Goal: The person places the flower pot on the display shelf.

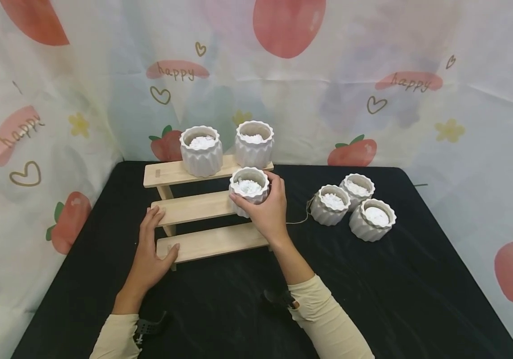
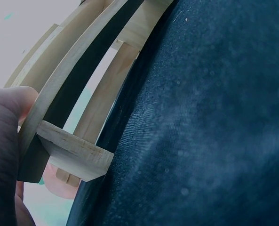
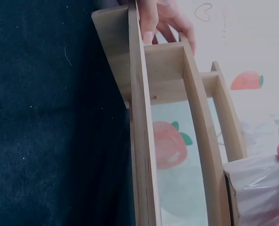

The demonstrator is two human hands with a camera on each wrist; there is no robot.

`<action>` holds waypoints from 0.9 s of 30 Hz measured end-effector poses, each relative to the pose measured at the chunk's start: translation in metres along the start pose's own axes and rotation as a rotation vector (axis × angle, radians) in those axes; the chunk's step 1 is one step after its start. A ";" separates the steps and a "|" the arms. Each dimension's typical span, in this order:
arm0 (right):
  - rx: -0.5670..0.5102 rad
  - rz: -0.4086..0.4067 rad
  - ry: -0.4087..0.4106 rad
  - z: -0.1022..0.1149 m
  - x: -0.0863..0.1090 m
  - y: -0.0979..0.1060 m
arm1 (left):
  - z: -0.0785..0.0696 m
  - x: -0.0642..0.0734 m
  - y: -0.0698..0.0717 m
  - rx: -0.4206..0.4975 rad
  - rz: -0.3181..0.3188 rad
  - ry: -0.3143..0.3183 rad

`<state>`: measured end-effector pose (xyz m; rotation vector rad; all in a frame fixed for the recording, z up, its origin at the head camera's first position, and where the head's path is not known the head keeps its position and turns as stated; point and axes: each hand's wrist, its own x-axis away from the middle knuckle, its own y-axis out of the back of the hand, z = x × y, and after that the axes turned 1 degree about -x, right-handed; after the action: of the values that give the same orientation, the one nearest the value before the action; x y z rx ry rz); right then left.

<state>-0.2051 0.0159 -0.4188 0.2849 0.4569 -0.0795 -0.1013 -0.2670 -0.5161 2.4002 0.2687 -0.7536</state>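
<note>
**Right hand [image 1: 268,207] grasps a pot [image 1: 244,205]; left hand [image 1: 152,252] holds the stand [image 1: 216,243]**

Nearest are two pale sleeves [image 1: 328,319], cut off at the lower edge, with black straps [image 1: 148,327] at the wrists. The left hand is at the stand's left end, its thumb on the bottom shelf and its fingers by the middle shelf. The left wrist view shows this thumb closely, but no pot; the right wrist view shows the fingers at the same end. The right hand has thumb and fingers around the white pot, which is upright at the right end of the middle shelf. From above, the white filling inside is visible. The right wrist view shows instead the pot's side and lower edge near a shelf, with only a fingertip entering, cut off; whether the pot bears on the shelf, I cannot tell.

To the right, three pots [image 1: 328,212] stand close together on the black cloth [image 1: 418,279]. A thin cord [image 1: 303,220] lies beside them, one end hidden behind the right hand. Farther, two pots [image 1: 202,158] stand on the top shelf, before the printed curtain [image 1: 301,104].
</note>
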 end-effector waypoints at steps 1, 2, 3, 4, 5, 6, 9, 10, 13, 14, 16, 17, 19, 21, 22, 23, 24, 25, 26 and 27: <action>0.001 -0.004 0.000 0.000 0.000 -0.001 | 0.000 0.000 0.000 0.000 0.001 0.001; -0.001 -0.007 0.001 0.000 0.000 -0.001 | 0.000 0.000 0.000 0.000 0.003 0.003; -0.004 -0.010 0.003 0.000 0.000 -0.002 | 0.000 0.000 0.000 -0.001 0.004 0.005; -0.004 -0.012 0.003 0.001 0.000 -0.003 | 0.000 0.000 0.000 0.001 0.003 0.006; -0.003 -0.014 0.006 0.001 0.001 -0.003 | 0.000 0.000 0.001 0.001 0.001 0.007; -0.003 -0.015 0.006 0.001 0.001 -0.004 | 0.000 0.000 0.001 0.003 -0.001 0.006; 0.004 -0.018 0.003 0.002 0.001 -0.006 | 0.000 0.000 0.001 0.007 -0.006 0.002; 0.007 -0.021 0.001 0.003 0.001 -0.007 | 0.000 0.000 0.001 0.008 -0.005 0.001; 0.009 -0.030 -0.007 0.003 0.002 -0.008 | 0.001 0.000 0.001 0.001 -0.001 0.000; 0.008 -0.033 -0.007 0.003 0.002 -0.008 | 0.001 0.000 0.001 -0.002 -0.001 -0.001; 0.006 -0.036 -0.006 0.003 0.002 -0.009 | 0.001 0.000 0.001 -0.007 -0.001 -0.002; 0.007 -0.038 -0.006 0.003 0.003 -0.009 | 0.002 0.000 0.001 -0.009 -0.002 -0.004; 0.007 -0.042 -0.002 0.004 0.003 -0.010 | 0.002 0.000 0.001 -0.011 -0.004 -0.007; 0.008 -0.049 0.001 0.004 0.003 -0.011 | 0.002 0.000 0.001 -0.009 -0.006 -0.011; 0.008 -0.052 -0.001 0.005 0.003 -0.012 | 0.002 0.000 0.001 -0.008 -0.007 -0.011; 0.008 -0.055 0.000 0.005 0.003 -0.012 | 0.002 0.000 0.001 -0.005 -0.006 -0.012; 0.009 -0.059 0.000 0.005 0.004 -0.013 | 0.002 0.000 0.001 -0.005 -0.006 -0.012; 0.009 -0.064 0.000 0.005 0.004 -0.014 | 0.002 0.000 0.001 -0.006 -0.005 -0.012; 0.011 -0.067 -0.002 0.005 0.004 -0.014 | 0.002 0.000 0.001 -0.006 -0.004 -0.012; 0.012 -0.069 -0.005 0.005 0.004 -0.015 | 0.002 0.000 0.001 -0.006 -0.003 -0.012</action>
<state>-0.2013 0.0002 -0.4201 0.2810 0.4617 -0.1500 -0.1016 -0.2686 -0.5168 2.3897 0.2699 -0.7674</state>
